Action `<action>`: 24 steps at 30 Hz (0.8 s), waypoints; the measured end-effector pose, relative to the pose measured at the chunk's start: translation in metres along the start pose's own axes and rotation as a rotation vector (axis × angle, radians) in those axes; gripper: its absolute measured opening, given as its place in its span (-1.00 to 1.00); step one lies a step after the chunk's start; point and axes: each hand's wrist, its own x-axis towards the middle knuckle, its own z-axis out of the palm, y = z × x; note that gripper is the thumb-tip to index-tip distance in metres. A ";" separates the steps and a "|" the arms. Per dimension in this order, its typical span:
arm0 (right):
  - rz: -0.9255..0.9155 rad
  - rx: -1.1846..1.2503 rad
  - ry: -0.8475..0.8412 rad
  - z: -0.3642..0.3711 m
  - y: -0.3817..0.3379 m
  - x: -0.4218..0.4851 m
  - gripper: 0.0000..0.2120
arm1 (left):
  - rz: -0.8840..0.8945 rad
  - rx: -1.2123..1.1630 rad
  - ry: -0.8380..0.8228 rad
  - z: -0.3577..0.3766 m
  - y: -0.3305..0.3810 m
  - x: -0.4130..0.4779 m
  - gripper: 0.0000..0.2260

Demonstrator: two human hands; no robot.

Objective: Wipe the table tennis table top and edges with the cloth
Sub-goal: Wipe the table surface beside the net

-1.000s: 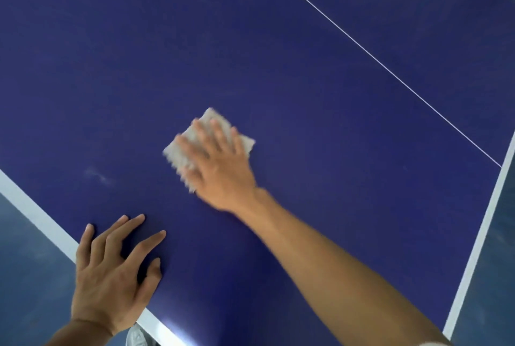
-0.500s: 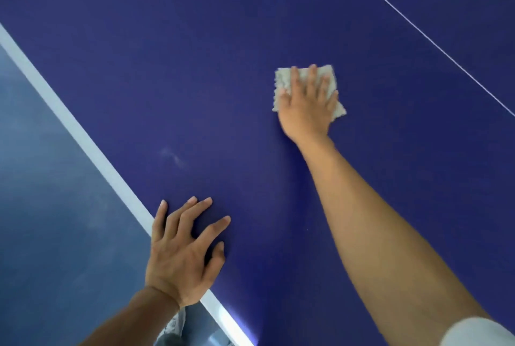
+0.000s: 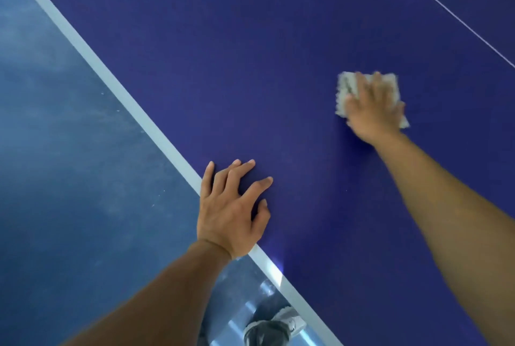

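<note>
A single wide-angle camera sits on the person's head at the near left side of the table tennis table (image 3: 278,53) and looks forward and steeply down, tilted so that the white edge band (image 3: 113,78) runs slantwise from far left to near right. It is close to the top: both forearms come in from the near edge, with the left hand (image 3: 231,206) at mid-frame and the right hand (image 3: 373,111) farther off to the right. The floor (image 3: 55,178) fills the left side, and a shoe (image 3: 267,331) shows at the very bottom, almost straight below the lens.
</note>
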 end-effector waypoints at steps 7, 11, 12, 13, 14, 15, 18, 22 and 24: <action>0.136 0.116 0.121 0.046 0.022 -0.114 -0.44 | -0.027 -0.057 0.000 -0.003 -0.002 -0.003 -0.70; -0.334 -0.050 0.124 0.099 -0.036 -0.217 -0.45 | -0.070 -0.117 -0.106 -0.017 0.001 -0.005 -0.62; -0.437 -0.080 0.122 0.110 -0.038 -0.243 -0.46 | -0.077 -0.152 -0.132 -0.022 0.000 -0.009 -0.57; -0.494 -0.086 0.099 0.115 -0.035 -0.262 -0.46 | -0.075 -0.179 -0.151 -0.026 -0.003 -0.014 -0.53; -0.506 -0.086 0.063 0.116 -0.027 -0.272 -0.46 | -0.062 -0.180 -0.161 -0.029 -0.007 -0.021 -0.52; -0.486 -0.087 0.033 0.113 -0.015 -0.276 -0.45 | -0.049 -0.153 -0.165 -0.033 -0.012 -0.029 -0.52; -0.189 -0.046 0.045 0.097 0.015 -0.257 -0.40 | -0.069 -0.096 -0.171 -0.043 -0.033 -0.045 -0.57; 0.313 0.175 0.106 0.074 -0.004 -0.198 -0.44 | -0.016 -0.033 -0.232 -0.047 -0.041 -0.044 -0.55; 0.317 0.171 0.077 0.073 -0.038 -0.179 -0.43 | -0.037 -0.008 -0.273 -0.047 -0.040 -0.043 -0.53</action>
